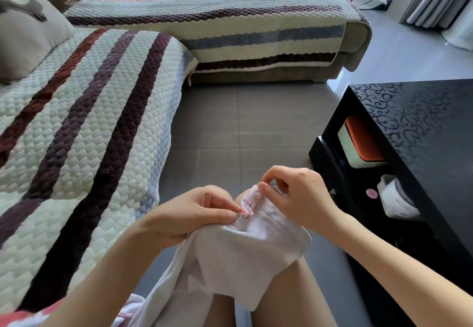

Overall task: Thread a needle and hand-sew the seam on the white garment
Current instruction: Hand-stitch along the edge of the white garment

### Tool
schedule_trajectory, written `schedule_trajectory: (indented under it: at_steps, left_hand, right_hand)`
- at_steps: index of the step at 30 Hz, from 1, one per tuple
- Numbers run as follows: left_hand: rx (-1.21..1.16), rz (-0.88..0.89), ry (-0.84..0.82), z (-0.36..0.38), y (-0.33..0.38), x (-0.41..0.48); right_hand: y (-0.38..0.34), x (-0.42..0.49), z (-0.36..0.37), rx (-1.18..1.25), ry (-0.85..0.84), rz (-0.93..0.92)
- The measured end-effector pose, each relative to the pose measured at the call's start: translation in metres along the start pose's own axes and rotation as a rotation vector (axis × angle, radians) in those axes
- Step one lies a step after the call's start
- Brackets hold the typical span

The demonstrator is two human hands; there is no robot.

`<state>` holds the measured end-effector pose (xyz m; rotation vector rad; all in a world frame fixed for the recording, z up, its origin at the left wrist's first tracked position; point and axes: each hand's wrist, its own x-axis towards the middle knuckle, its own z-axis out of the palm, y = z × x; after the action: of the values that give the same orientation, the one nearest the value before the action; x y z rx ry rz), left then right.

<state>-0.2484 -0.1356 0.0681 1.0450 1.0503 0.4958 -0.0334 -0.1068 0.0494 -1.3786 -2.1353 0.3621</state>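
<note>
The white garment point(245, 255) lies bunched over my knees at the bottom centre. Its pink-edged seam point(249, 202) is folded up between both hands. My left hand point(194, 214) pinches the seam fold between thumb and fingers and holds the cloth under it. My right hand point(294, 196) pinches a thin needle point(270, 185) at the top of the seam, with its tip at the fabric. The thread is too fine to make out.
A sofa with a striped quilted cover point(84, 127) runs along my left and across the back. A black patterned coffee table point(414, 132) stands close on my right, with an orange-and-white box point(361, 145) and small white items on its lower shelf. Grey tiled floor point(243, 127) lies ahead.
</note>
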Motion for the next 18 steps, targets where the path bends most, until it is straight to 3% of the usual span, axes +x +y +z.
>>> schedule_trajectory:
  at_steps: [11,15,18]
  left_hand:
    - [0.023,0.020,-0.093,-0.003,0.001,-0.002]
    - [-0.023,-0.018,-0.022,-0.007,0.000,-0.001]
    - [0.050,-0.021,-0.032,-0.005,0.001,0.001]
  right_hand:
    - [0.010,0.017,-0.009,0.331,-0.520,0.410]
    - [0.017,0.000,-0.023,0.438,-0.821,0.389]
    - [0.022,-0.015,-0.036,0.399,-0.925,0.371]
